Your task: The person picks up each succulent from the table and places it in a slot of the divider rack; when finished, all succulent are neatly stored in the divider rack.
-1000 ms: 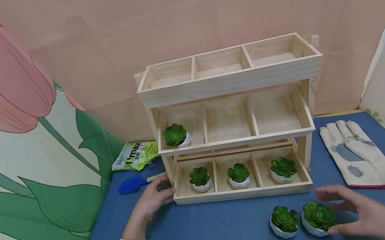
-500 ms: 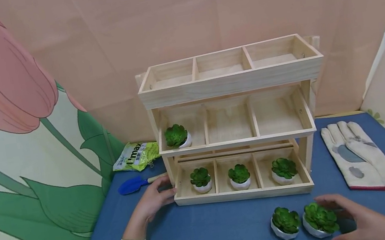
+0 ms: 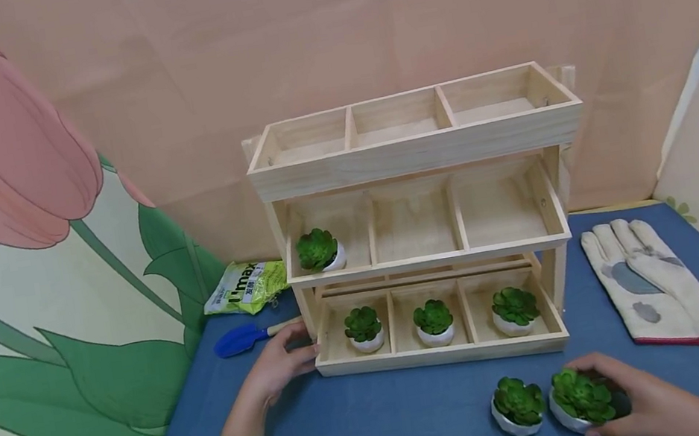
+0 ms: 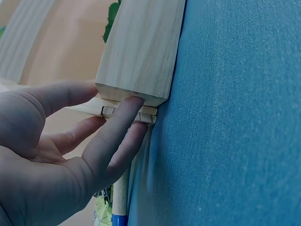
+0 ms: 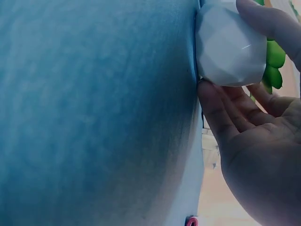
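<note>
My right hand (image 3: 633, 394) curls round a potted succulent (image 3: 579, 401) at the lower right of the head view. In the right wrist view, thumb and fingers lie on either side of its faceted white pot (image 5: 230, 44), which stands on the blue cloth. A second succulent (image 3: 517, 404) stands just left of it. My left hand (image 3: 282, 364) rests its fingertips on the left end of the wooden shelf's bottom tray (image 3: 441, 355). In the left wrist view, the loosely bent fingers (image 4: 115, 127) touch the end face of that tray (image 4: 136, 52).
The bottom tray holds several parts, with small succulents (image 3: 434, 317) in three. Another succulent (image 3: 317, 249) sits in the middle tier's left section. A blue trowel (image 3: 239, 340) and a green packet (image 3: 247, 286) lie left of the shelf, and white gloves (image 3: 657, 281) lie right.
My right hand has drawn in round the right-hand succulent, its thumb and fingers now at the pot. The left hand stays at the shelf.
</note>
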The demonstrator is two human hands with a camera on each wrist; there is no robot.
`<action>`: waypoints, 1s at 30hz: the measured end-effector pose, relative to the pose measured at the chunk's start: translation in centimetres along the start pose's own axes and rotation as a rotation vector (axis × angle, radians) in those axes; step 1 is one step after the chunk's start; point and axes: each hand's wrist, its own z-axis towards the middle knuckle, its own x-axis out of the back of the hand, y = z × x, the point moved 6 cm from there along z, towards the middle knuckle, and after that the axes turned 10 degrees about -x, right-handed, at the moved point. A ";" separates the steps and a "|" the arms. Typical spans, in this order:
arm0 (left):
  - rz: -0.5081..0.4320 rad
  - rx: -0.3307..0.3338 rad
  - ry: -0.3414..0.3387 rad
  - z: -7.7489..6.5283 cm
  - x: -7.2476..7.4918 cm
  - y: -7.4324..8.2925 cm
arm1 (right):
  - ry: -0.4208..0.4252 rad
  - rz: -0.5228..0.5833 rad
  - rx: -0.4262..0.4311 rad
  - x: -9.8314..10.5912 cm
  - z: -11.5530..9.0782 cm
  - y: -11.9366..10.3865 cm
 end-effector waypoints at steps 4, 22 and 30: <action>-0.003 -0.003 -0.006 0.0 0.0 0.0 | -0.012 0.007 0.013 0.0 0.0 -0.1; 0.000 0.004 0.002 -0.2 0.1 -0.1 | 0.051 -0.040 0.006 0.2 -0.7 -0.8; 0.000 0.011 0.006 -0.2 0.0 0.1 | 0.148 -0.102 0.059 1.5 -1.9 -1.8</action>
